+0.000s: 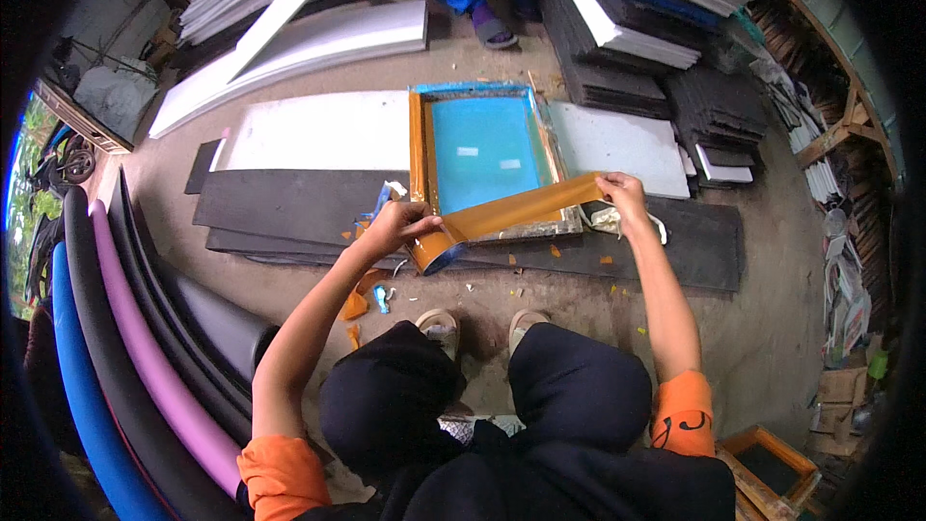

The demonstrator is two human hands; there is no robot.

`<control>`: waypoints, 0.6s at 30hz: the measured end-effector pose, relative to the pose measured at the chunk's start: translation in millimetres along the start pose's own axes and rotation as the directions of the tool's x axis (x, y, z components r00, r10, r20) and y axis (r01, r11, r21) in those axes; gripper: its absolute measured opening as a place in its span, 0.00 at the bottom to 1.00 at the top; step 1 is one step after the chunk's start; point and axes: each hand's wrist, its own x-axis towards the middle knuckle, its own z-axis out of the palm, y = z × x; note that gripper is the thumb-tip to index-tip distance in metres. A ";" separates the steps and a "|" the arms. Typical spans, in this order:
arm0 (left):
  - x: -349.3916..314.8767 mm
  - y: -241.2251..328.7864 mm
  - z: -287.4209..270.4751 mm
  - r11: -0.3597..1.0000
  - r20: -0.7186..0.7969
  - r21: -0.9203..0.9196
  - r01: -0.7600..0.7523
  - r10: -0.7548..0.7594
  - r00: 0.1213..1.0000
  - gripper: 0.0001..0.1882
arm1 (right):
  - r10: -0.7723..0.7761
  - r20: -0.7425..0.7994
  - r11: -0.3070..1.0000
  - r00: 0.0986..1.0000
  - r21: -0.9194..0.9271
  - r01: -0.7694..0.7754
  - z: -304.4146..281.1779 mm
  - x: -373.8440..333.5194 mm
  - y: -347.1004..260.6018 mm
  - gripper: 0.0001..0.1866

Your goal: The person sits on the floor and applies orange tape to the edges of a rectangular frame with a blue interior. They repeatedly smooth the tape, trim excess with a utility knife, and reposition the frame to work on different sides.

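Note:
My left hand (400,224) is closed on a roll of brown packing tape (436,255). A wide strip of tape (526,210) is pulled out taut from the roll to my right hand (625,199), whose fingers pinch its free end. Just beyond lies a rectangular frame (570,224) with a light blue mesh panel (482,159), like a printing screen. The strip slants across its near edge; whether it touches cannot be made out. Brown tape (420,140) covers the left rail, and blue runs along the far one. Crumpled whitish scraps (608,222) lie beside my right hand.
White foam sheets (318,130) and black sheets (280,207) lie under and around the frame. Tall stacks of sheets (627,24) stand at the far right. Foam rolls (145,309) rise at left. Tape scraps (355,306) litter the floor. Another person's foot (494,31) is beyond the frame.

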 end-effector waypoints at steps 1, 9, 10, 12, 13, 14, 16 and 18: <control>5.3 -7.1 5.6 0.998 0.019 -0.057 0.034 -0.033 0.999 0.21 | 0.034 -0.072 0.998 0.997 -0.042 -0.037 8.8 5.1 17.9 0.07; 13.5 -58.7 37.1 0.973 -0.043 -0.221 0.070 -0.082 0.996 0.19 | -0.040 -0.128 0.995 0.991 -0.093 0.029 7.7 31.0 75.4 0.11; 14.2 -56.2 36.9 0.986 -0.044 -0.142 0.088 -0.095 0.995 0.18 | -0.066 -0.162 0.989 0.985 -0.142 0.043 3.1 31.2 80.5 0.11; 6.9 -79.8 12.2 0.976 -0.140 0.076 0.204 -0.192 0.971 0.16 | -0.011 -0.211 1.000 0.978 0.003 0.012 -5.3 34.8 78.9 0.11; 2.5 -91.0 2.9 0.977 -0.165 0.066 0.203 -0.189 0.968 0.16 | 0.101 -0.182 0.995 0.978 0.029 -0.098 -10.0 32.5 81.7 0.10; -1.1 -92.5 -3.4 0.977 -0.188 0.058 0.207 -0.193 0.963 0.16 | 0.217 -0.148 0.976 0.965 0.054 -0.211 -13.1 27.0 88.3 0.10; -5.1 -87.8 -9.2 0.972 -0.220 -0.043 0.233 -0.236 0.946 0.16 | 0.125 -0.156 0.992 0.980 0.002 -0.126 2.9 13.7 114.1 0.08; -9.1 -102.5 -18.1 0.956 -0.163 -0.057 0.288 -0.294 0.942 0.17 | 0.112 -0.190 0.992 0.975 -0.033 -0.120 20.1 -0.3 138.4 0.09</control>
